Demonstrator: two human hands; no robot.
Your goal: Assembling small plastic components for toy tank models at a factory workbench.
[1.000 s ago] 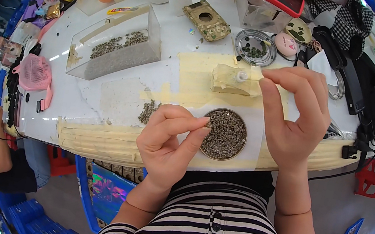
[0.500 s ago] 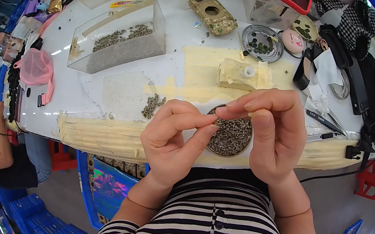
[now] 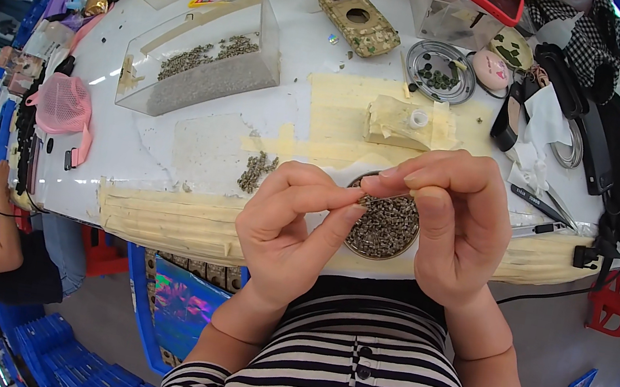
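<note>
My left hand (image 3: 289, 227) is closed in a pinch, thumb against forefinger; whatever it holds is too small to make out. Facing it, my right hand (image 3: 462, 227) has its thumb and fingers drawn together, and one fingertip reaches to the left fingertips. Anything between the right fingers is hidden. Both hands hover over a round dish (image 3: 381, 234) filled with small grey-brown parts. Beyond them stands a tape-covered block (image 3: 390, 129) with a white ring on top. Left of my left hand lies a small pile of similar parts (image 3: 256, 171).
A clear box (image 3: 205, 86) with more small parts stands at far left. Further back are a camouflage-patterned model hull (image 3: 359, 23) and a metal dish (image 3: 459, 87) of dark green pieces. Tweezers (image 3: 538, 204) lie at right. A person (image 3: 8, 258) sits at far left.
The right fingertip has come slightly closer to the left pinch. The whole view has shifted a little; the objects on the table keep their places.
</note>
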